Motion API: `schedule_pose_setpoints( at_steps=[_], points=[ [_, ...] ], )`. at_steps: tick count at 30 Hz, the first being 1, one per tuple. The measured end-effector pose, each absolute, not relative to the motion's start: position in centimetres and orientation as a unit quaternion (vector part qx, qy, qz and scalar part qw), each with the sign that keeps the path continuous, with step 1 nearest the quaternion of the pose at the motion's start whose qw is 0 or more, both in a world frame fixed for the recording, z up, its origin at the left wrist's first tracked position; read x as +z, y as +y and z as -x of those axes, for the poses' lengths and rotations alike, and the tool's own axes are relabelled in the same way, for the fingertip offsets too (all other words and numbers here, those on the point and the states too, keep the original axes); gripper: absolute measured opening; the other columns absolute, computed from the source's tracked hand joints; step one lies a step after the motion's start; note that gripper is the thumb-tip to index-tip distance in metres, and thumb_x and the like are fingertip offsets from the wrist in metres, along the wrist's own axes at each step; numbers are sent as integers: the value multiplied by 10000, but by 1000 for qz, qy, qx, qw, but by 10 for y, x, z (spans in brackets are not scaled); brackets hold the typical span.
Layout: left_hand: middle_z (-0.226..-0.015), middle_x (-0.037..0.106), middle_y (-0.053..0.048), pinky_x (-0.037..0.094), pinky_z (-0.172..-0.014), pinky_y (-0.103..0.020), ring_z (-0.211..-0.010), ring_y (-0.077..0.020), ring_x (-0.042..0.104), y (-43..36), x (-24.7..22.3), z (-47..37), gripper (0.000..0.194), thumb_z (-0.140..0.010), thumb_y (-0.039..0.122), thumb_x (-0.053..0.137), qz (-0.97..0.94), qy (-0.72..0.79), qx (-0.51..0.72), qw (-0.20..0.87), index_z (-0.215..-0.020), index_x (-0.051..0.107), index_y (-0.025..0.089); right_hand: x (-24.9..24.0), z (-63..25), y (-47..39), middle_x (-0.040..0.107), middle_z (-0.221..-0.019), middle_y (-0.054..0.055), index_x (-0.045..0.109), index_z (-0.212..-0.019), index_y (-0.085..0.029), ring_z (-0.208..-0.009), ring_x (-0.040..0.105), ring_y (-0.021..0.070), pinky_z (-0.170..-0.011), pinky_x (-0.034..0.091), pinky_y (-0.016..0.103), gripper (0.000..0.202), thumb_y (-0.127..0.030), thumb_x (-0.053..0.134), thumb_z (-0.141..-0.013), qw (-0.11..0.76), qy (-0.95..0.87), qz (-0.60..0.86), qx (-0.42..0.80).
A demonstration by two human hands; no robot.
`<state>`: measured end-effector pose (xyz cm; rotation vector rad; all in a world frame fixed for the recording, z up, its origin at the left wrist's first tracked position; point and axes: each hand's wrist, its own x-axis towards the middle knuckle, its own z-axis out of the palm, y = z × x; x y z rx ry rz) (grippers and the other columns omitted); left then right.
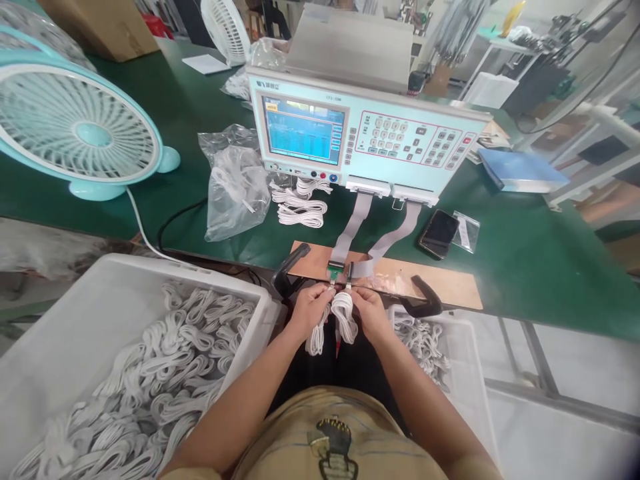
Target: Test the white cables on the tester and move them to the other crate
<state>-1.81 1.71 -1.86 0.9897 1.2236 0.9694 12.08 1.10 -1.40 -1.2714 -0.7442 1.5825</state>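
Note:
A coiled white cable point(344, 313) hangs between my hands below the copper-coloured strip at the table edge. My left hand point(311, 310) is closed in a pinch on one cable end, at a small green circuit board point(335, 271). In my right hand point(371, 312) the fingers close round the other end, by a black connector point(350, 270). Whether the plugs are fully seated cannot be made out. Grey ribbon cables point(350, 230) run from these connectors up to a white tester point(370, 127) with a lit blue screen point(304, 133).
A white bin point(65, 313) full of coiled cables stands at left, another bin point(473, 360) at right. Black clamps point(424, 299) grip the strip. On the green table are a fan point(93, 133), a plastic bag point(235, 187), cable bundles point(303, 212), a phone point(439, 233) and a blue folder point(523, 170).

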Motion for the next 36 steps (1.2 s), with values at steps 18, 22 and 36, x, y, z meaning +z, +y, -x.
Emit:
schedule_pose_setpoints(
  at_steps=[18,22,36],
  points=[
    [-438,407,66,297,-314,-164,-337,-53,367,16,-23,9,377,-692,510,590,-378,529,443,617,-605,511,151,-14,-112,8,652,-650,27,697,-797,-141,-575,535,136,-572,392,245,318,-435,661,-684,495,-285,500,651],
    [-439,421,56,286,-300,-161,-329,-57,373,21,-22,9,387,-702,521,570,-392,516,430,628,-618,507,149,-13,-110,8,664,-679,38,694,-801,-141,-597,560,157,-567,400,251,321,-437,666,-682,503,-272,489,659],
    [-416,433,44,267,-296,-176,-314,-69,383,25,-23,6,426,-697,554,554,-385,536,434,613,-597,521,142,-15,-108,7,631,-609,13,685,-770,-151,-512,506,123,-516,375,243,294,-430,674,-676,515,-250,479,665]
  ],
)
